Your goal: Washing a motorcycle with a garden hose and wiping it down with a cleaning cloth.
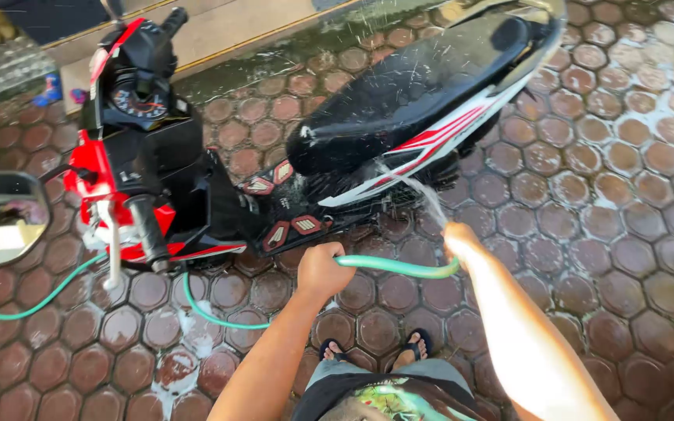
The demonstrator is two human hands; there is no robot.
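Observation:
A red, black and white scooter (290, 132) stands on wet paving in front of me, its black seat (407, 86) covered in spray. My left hand (321, 269) grips a green hose (395, 267) partway along. My right hand (458, 240) is closed on the hose's end, and a jet of water (419, 191) shoots from it onto the scooter's side panel below the seat.
The hose trails left across the hexagonal paving (610, 234) and under the handlebar (146, 230). A mirror (1, 218) sticks out at the left edge. My feet in sandals (415, 347) stand just behind the hose. A raised concrete step (228, 31) runs behind the scooter.

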